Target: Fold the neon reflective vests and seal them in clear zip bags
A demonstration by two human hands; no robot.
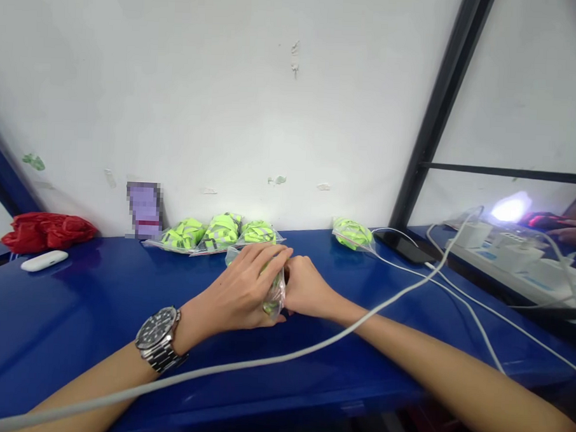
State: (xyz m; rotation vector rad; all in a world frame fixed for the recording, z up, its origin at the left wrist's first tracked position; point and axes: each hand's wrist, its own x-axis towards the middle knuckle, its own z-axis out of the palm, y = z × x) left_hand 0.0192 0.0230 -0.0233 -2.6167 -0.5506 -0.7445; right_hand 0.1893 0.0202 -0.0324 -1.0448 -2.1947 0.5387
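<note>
My left hand (241,290) lies over a clear plastic bag of neon green and grey straps (273,296) on the blue table (73,321), its fingers curled across the bag's top. My right hand (306,287) is closed against the bag's right side, pinching it. A steel watch (158,338) sits on my left wrist. Three more filled bags of green straps (218,233) lie in a row against the wall behind my hands. Another filled bag (351,233) lies further right.
A white cable (311,347) crosses the table and my arms. A red plastic bag (46,229) and a white case (44,260) lie far left. A black phone (405,246) and white chargers (515,254) are right; another person's hand (573,231) shows far right.
</note>
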